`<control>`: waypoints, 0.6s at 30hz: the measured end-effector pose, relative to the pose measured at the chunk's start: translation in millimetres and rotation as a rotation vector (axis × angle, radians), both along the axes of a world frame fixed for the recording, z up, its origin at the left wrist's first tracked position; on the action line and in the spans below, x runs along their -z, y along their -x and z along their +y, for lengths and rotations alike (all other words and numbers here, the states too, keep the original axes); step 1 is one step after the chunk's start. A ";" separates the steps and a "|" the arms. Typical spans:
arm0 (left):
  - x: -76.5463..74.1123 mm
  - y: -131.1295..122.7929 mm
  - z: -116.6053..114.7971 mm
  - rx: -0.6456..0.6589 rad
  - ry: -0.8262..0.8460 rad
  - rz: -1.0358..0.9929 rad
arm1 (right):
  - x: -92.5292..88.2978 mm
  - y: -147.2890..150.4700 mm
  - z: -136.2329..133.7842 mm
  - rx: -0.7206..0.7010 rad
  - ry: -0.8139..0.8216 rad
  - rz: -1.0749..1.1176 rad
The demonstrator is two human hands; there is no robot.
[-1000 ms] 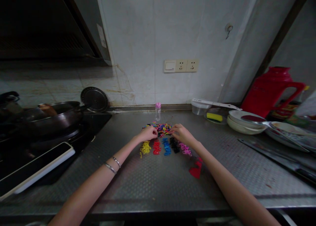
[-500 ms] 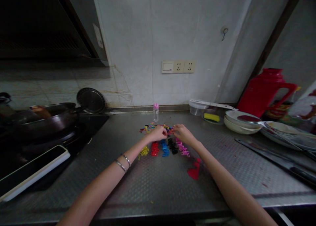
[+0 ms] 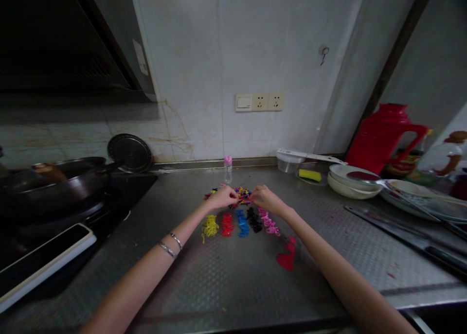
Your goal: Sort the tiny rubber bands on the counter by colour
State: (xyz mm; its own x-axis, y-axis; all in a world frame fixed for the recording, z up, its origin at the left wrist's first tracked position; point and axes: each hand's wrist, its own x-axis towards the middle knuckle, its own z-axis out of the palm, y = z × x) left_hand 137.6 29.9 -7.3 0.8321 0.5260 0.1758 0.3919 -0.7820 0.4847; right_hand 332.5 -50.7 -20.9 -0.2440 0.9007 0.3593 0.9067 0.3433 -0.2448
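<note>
My left hand (image 3: pixel 225 197) is closed in a pinch at the front of a mixed pile of small coloured bands (image 3: pixel 242 193). My right hand (image 3: pixel 264 199) is pinched at the pile's right side. What either hand's fingertips hold is too small to make out. Nearer to me lie separate heaps in a row: yellow (image 3: pixel 210 226), red (image 3: pixel 227 224), blue (image 3: pixel 242 223), black (image 3: pixel 254 219) and pink (image 3: pixel 269 222). A small clear bottle with a pink cap (image 3: pixel 228 169) stands behind the pile.
A clear bag with a red print (image 3: pixel 287 255) lies by my right forearm. Bowls (image 3: pixel 353 184), a yellow sponge (image 3: pixel 310 175), a long knife-like utensil (image 3: pixel 386 229) and a red thermos (image 3: pixel 381 137) are at right. At left are a pan (image 3: pixel 62 183) and stove.
My left hand has moved slightly left, uncovering more of the yellow and red heaps. My right hand remains by the pile. The camera view has shifted a little.
</note>
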 end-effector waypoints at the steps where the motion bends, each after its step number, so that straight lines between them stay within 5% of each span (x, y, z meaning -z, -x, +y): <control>1: -1.3 4.2 3.1 -0.026 -0.010 -0.011 | -2.0 0.9 3.3 -0.016 0.009 -0.002; 9: -3.0 30.3 12.2 -0.125 0.094 -0.053 | -3.8 -4.3 26.2 -0.146 0.184 0.019; 18: 0.0 37.0 20.0 -0.161 0.131 -0.106 | 3.2 -0.1 17.5 -0.178 0.139 0.155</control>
State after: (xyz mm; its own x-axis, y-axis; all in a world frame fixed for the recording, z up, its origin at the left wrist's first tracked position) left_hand 100.6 49.9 -7.2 0.7157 0.6749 0.1795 0.4482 -0.6410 0.6231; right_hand 332.6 -33.2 -24.0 -0.3548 0.8918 0.2808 0.7834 0.4475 -0.4314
